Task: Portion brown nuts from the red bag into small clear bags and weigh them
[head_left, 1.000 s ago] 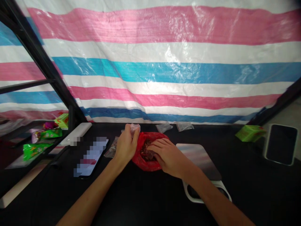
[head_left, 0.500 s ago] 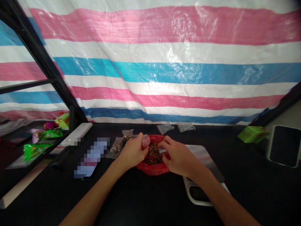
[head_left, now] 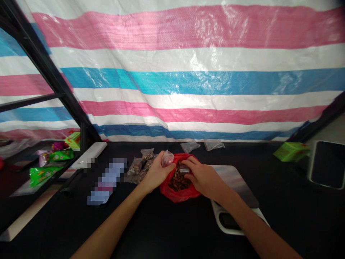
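Observation:
A red plastic bag (head_left: 180, 193) full of brown bits lies open on the black table (head_left: 167, 230). My left hand (head_left: 156, 173) is closed on a small clear plastic pouch (head_left: 167, 157), holding it over the red bag's left rim. My right hand (head_left: 202, 176) rests in the red bag's mouth, its fingers pinched round a small clear piece I cannot name. Small filled clear pouches (head_left: 140, 166) lie just left of my left hand.
A white scale with a steel plate (head_left: 237, 187) sits under my right forearm. Two empty clear pouches (head_left: 202, 145) lie by the striped tarp (head_left: 188, 72). A green box (head_left: 291, 151) and a dark tray (head_left: 327, 164) are at right. Green packets (head_left: 43, 172) fill the left shelf.
My left hand came down from above the bag and now holds the pouch at the bag's left rim. My right hand shifted from digging in the bag to pinching at its mouth.

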A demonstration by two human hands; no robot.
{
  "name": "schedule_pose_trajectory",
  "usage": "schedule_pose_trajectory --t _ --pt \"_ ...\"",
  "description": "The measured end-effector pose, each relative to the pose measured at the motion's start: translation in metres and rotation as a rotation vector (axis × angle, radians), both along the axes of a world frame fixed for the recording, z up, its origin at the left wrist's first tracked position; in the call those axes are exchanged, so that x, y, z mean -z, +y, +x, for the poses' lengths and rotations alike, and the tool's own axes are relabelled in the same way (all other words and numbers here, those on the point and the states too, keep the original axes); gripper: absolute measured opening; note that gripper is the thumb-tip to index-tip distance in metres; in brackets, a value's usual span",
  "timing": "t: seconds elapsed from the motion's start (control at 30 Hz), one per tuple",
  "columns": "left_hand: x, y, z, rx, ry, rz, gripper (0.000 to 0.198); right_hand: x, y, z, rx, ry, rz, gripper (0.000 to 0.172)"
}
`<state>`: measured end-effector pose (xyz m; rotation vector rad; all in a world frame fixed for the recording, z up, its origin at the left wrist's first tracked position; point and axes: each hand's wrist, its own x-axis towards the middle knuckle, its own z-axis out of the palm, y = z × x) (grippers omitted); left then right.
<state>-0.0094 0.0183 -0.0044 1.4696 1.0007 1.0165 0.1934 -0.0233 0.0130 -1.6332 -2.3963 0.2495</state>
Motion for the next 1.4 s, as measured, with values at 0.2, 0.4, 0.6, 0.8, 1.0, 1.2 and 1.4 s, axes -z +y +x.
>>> schedule_pose_trajectory --t 0.2,0.4,0.6,0.8,1.0,1.2,1.4 --pt "0.006 0.002 0.004 -0.071 -0.065 -0.031 0.025 0.002 -0.001 -0.006 0.097 -0.049 -0.011 0.03" --pt "0.012 0.003 0.005 -0.04 -0.332 -0.222 0.027 0.002 -0.004 -0.011 0.09 0.043 0.0 0.031" --pt "0.007 0.001 0.009 -0.086 -0.289 -0.125 0.024 -0.005 -0.01 -0.016 -0.091 0.003 -0.012 0.037" --pt "0.003 -0.001 0.0 -0.104 0.162 0.251 0.025 -0.008 -0.013 -0.015 -0.09 0.095 -0.118 0.031" --pt "0.004 0.005 -0.014 -0.16 0.561 0.475 0.046 -0.001 -0.007 -0.003 -0.091 0.188 -0.135 0.033" --pt "0.001 0.009 -0.019 -0.271 0.634 0.568 0.046 0.001 -0.001 0.01 0.015 -0.011 -0.076 0.038" --pt "-0.016 0.0 -0.021 -0.144 0.731 0.7 0.036 -0.003 0.001 0.013 0.063 0.017 -0.054 0.039"
